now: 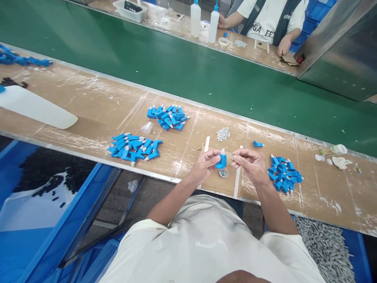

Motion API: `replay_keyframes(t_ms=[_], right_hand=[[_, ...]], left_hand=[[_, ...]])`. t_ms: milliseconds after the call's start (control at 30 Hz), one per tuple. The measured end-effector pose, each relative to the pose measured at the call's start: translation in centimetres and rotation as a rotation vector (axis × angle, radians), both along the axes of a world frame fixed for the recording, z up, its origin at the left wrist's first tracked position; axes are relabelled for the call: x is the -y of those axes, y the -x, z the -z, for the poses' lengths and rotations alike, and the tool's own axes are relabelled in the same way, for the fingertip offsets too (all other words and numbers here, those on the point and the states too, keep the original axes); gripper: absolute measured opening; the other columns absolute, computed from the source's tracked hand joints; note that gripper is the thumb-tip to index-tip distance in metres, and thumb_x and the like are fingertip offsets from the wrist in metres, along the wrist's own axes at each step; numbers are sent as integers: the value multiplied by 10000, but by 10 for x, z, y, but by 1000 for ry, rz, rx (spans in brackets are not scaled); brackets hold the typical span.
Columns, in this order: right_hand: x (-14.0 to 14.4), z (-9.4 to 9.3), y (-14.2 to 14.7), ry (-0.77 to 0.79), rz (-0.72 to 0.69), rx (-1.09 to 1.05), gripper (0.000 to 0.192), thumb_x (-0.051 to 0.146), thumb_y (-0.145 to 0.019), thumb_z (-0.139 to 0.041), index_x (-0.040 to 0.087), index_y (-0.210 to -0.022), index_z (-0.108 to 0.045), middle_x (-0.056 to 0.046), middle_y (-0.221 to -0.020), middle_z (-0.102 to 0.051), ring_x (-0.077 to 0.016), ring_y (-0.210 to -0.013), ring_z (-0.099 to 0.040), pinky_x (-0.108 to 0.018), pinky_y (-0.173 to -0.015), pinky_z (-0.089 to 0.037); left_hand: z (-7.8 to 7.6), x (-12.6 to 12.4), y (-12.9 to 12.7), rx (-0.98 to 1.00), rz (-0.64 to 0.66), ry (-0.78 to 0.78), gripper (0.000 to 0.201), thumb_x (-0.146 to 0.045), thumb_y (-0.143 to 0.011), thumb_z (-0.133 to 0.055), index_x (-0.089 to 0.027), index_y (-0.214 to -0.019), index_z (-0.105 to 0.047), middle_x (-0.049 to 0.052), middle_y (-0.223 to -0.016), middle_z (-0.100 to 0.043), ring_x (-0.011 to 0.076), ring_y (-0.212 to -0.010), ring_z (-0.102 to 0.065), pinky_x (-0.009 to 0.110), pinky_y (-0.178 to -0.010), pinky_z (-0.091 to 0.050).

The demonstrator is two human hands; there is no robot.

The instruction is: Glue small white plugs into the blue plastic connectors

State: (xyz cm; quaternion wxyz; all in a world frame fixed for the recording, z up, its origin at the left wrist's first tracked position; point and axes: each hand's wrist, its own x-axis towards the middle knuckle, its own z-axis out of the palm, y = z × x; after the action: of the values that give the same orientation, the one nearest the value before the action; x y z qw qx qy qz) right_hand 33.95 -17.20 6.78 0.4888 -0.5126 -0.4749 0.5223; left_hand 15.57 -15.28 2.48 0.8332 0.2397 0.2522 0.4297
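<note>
A small blue plastic part (221,160) with a pale tip sits just below the frame's centre, pinched in the fingers of the left hand (206,164). Just right of it, the right hand (250,163) has fingers pressed together on something too small to identify. Beneath lies a tiny clear cap (224,173) on the desk (97,106). 3 piles of blue parts (284,174) surround them.
</note>
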Motion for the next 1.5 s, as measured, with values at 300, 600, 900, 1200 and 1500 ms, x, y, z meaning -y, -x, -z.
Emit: replay_keyframes(t_ms=[300,600,900,1200,1500], right_hand=[[1,2,2,4,45,39,392,529,-670,-901,201,-849,-781,-21,-661,-729,-164,-562,-687,-292,-549,-603],[-3,3,2,-104,65,130,386,589,-810,-780,209,-836,-719,-23,-687,-709,-151,-574,-681,-270,-545,-611],[-3,10,-2,-161,170,211,338,553,-821,-786,218,-854,-747,-63,-733,-777,-223,-639,-763,-331,-579,-667],[3,12,-3,-168,149,222,345,559,-826,-777,221,-871,-732,-68,-770,-789,-234,-654,-771,-369,-645,-685],[3,7,-4,-167,162,119,316,542,-835,-768,235,-862,-702,-53,-798,-747,-188,-668,-715,-324,-621,-637]], left_hand=[[2,-2,0,37,0,47,465,-397,-606,-958,-108,-880,-718,1,-721,-649,80,-613,-582,207,-619,-507],[9,-6,-7,82,16,73,469,-388,-608,-958,-94,-872,-705,14,-716,-643,82,-604,-590,212,-616,-516],[8,-6,-12,178,69,118,444,-322,-624,-954,-89,-894,-689,33,-731,-661,112,-634,-650,216,-616,-554],[12,-6,-14,213,86,128,301,-236,-725,-881,-88,-896,-682,33,-718,-650,102,-608,-635,208,-600,-551],[12,-7,-12,214,84,122,305,-250,-734,-877,-100,-895,-666,19,-711,-643,96,-602,-638,200,-599,-556]])
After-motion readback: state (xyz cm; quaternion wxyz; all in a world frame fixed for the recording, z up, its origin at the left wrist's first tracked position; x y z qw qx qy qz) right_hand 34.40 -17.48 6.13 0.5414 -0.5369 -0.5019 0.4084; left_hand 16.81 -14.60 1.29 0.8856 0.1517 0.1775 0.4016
